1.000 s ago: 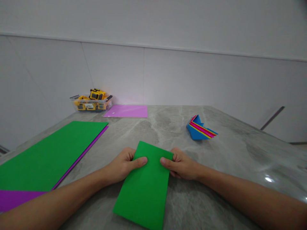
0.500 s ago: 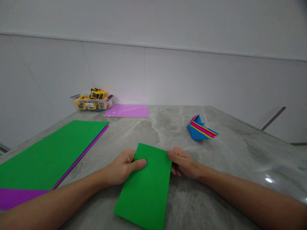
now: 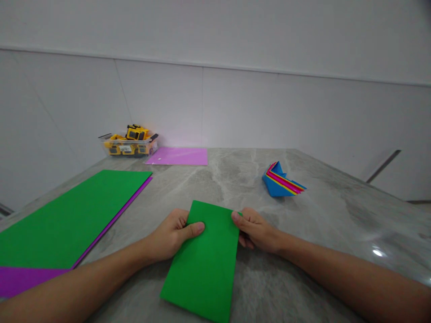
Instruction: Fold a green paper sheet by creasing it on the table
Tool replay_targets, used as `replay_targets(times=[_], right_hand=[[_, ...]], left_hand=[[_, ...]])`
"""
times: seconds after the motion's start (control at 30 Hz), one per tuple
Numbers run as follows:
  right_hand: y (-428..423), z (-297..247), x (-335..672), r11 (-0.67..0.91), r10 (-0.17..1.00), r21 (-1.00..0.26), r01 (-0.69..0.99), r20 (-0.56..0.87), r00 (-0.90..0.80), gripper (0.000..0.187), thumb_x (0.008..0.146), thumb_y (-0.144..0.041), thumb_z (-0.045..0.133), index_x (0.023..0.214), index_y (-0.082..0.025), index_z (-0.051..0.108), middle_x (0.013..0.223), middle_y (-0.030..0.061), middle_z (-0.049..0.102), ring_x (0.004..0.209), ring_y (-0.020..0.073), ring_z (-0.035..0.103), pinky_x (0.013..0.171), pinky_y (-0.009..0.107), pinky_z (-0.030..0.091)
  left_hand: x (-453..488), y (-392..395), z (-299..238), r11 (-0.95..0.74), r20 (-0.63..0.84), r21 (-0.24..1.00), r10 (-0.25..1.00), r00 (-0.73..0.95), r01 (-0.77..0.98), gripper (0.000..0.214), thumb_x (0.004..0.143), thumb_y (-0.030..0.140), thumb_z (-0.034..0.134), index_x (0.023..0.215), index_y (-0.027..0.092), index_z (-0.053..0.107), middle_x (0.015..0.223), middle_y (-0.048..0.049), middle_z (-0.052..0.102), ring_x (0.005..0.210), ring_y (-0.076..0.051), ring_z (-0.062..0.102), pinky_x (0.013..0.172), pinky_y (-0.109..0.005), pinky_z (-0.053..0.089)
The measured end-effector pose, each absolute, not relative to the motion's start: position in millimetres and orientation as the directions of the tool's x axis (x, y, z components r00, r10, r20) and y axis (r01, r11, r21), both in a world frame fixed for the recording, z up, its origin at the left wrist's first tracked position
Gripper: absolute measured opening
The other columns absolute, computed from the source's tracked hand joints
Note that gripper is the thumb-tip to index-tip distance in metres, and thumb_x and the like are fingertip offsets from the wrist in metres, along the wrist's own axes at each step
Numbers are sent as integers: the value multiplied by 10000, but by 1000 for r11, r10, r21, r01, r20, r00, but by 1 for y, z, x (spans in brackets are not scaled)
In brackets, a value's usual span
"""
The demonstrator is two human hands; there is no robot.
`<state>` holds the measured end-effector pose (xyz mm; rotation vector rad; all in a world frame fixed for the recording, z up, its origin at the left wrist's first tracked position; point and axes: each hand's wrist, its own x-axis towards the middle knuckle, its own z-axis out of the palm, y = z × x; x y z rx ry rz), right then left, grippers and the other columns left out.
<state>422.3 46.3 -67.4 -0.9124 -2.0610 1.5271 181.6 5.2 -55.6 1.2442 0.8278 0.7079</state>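
Observation:
A folded-looking rectangle of green paper (image 3: 205, 264) is held tilted above the grey marbled table, close to me. My left hand (image 3: 177, 235) grips its left edge, thumb lying on the front face and the other fingers behind. At the upper right corner my right hand (image 3: 254, 229) pinches the paper, thumb on top, fingers curled beneath. Whether the rectangle has one layer or more I cannot tell. Beyond my right hand stands a folded paper piece (image 3: 281, 181), blue with pink, yellow and red layers.
Large green sheets (image 3: 77, 220) lie at the left, over purple sheets (image 3: 30, 280). Farther back is a pink-violet sheet pack (image 3: 180, 156). Beside it stands a clear plastic box (image 3: 126, 146) of yellow toy vehicles (image 3: 137, 133). A white wall (image 3: 242, 107) rises behind the table (image 3: 232, 168).
My right thumb has slid slightly left, from the paper's corner edge onto its face. The green paper has shifted a little to the left. My left hand is nearly still.

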Motion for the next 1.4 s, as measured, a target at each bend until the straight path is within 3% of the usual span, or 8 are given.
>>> replay_targets(times=[0.33,0.73,0.93,1.13,1.27,1.4], right_hand=[[44,-64,420,125,736,-978,165,-20,-677,805,801,-863,271,488,-161,513,399,3,449,309,72,353,327,213,239],[46,-64,420,353,807,-897,266,148,-572,793,834,-831,298,417,-177,467,321,-29,319,311,62,289,346,217,196],[45,-64,417,267,756,-954,133,121,-643,763,807,-844,342,456,-175,452,369,-23,384,327,61,340,336,198,213],[46,-64,417,116,789,-979,167,-11,-615,747,753,-848,437,447,-168,466,371,-23,418,290,57,335,296,192,204],[48,-65,417,87,740,-981,174,-54,-670,726,750,-832,473,457,-168,461,373,-28,431,287,54,339,291,187,217],[48,-66,414,130,703,-984,125,2,-711,712,763,-824,470,502,-162,482,398,-34,433,329,60,372,319,178,246]], left_hand=[[181,5,-58,185,-148,983,829,539,-15,454,758,542,720,826,93,714,750,-102,731,572,-145,639,542,-224,490],[182,5,-56,226,-161,972,845,510,-68,445,711,535,769,816,105,727,697,-72,725,532,-124,626,507,-203,478],[181,5,-56,190,-147,981,844,516,-32,455,744,547,735,835,101,727,739,-87,732,569,-140,638,538,-221,489],[178,7,-53,109,-91,994,787,610,6,422,777,520,714,780,99,747,742,-89,726,593,-130,617,545,-204,449],[178,10,-54,140,-94,989,838,538,-45,431,759,523,725,707,95,720,639,-61,674,527,-107,553,503,-199,407],[181,10,-58,120,-90,992,901,424,-44,439,767,523,715,712,89,690,594,-49,640,488,-108,524,465,-206,382]])
